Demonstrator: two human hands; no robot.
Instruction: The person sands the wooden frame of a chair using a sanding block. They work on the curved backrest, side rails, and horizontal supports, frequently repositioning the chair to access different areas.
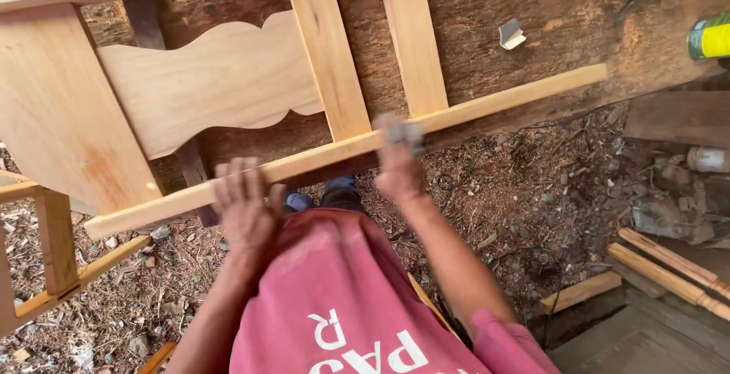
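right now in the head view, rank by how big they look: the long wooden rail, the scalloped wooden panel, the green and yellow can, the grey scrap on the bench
1. scalloped wooden panel and long wooden rail: too different in shape to rank.
2. green and yellow can, cut by the frame edge.
3. grey scrap, smallest.
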